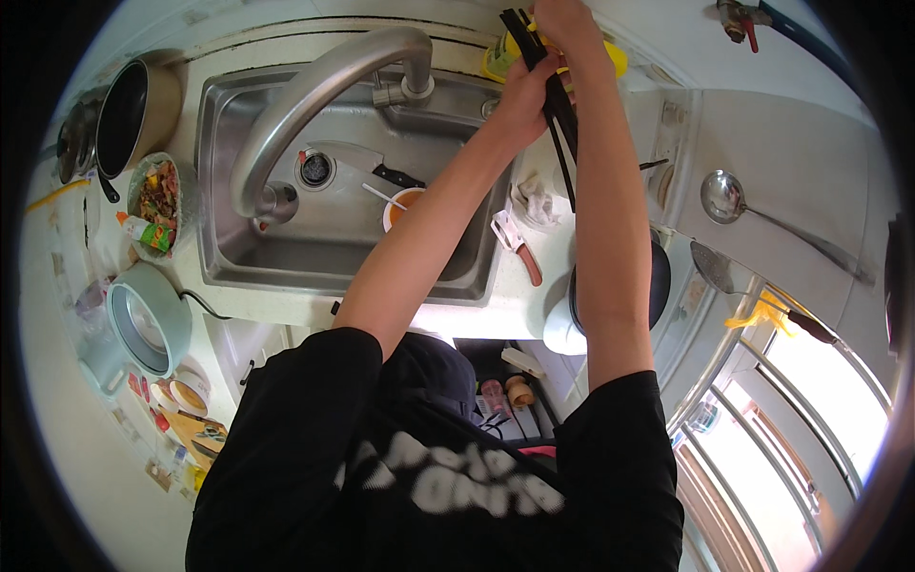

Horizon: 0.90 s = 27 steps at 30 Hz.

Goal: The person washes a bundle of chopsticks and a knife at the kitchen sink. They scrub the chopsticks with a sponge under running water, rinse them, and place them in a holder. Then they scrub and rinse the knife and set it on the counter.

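Observation:
Both hands are stretched out beyond the sink's far right corner. My left hand [527, 100] is closed around a bundle of black chopsticks [562, 118], which slants down to the right. My right hand [565, 25] is above it, by the bundle's upper end and a yellow-capped bottle [504, 56]; whether its fingers hold anything is hidden. In the steel sink [343, 275] lie a black-handled knife [397, 175] beside the drain [315, 169] and a bowl with orange liquid [407, 200] and a white stick, partly covered by my left forearm.
The faucet [314, 93] arches over the sink. Right of it are a crumpled cloth [536, 202], a peeler with a brown handle [527, 263] and a dark-rimmed pot [659, 286]. On the left stand a pot [143, 114], a bowl of scraps [187, 207] and a pale green basin [184, 325].

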Each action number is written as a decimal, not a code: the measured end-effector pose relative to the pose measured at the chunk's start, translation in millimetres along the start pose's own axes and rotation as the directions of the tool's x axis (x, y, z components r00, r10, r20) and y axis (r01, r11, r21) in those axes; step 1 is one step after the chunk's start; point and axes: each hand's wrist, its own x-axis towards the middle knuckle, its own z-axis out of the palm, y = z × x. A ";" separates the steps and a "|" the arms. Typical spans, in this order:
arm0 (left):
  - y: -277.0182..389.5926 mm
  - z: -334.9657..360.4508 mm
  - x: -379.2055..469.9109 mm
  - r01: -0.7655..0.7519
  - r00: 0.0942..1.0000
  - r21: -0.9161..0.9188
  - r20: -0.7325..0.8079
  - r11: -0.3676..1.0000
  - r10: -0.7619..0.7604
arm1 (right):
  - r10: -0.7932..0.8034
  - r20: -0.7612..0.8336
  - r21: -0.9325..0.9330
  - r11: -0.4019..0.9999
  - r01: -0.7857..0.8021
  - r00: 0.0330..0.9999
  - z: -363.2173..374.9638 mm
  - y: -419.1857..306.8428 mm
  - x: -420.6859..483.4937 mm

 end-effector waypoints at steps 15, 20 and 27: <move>-5.0 -8.7 -7.5 -0.055 0.998 0.008 0.037 0.998 0.055 | 0.094 -0.147 -0.090 0.990 -0.108 0.985 3.1 -8.1 -6.8; -3.2 -7.6 -10.1 -0.047 0.998 0.033 0.042 0.998 0.045 | 0.088 -0.182 -0.121 0.986 -0.111 0.979 4.4 -8.5 -9.7; 4.6 -10.0 -13.1 -0.019 0.999 0.072 0.037 0.997 0.016 | 0.223 -0.142 0.054 0.975 -0.218 0.964 4.0 -14.4 -8.4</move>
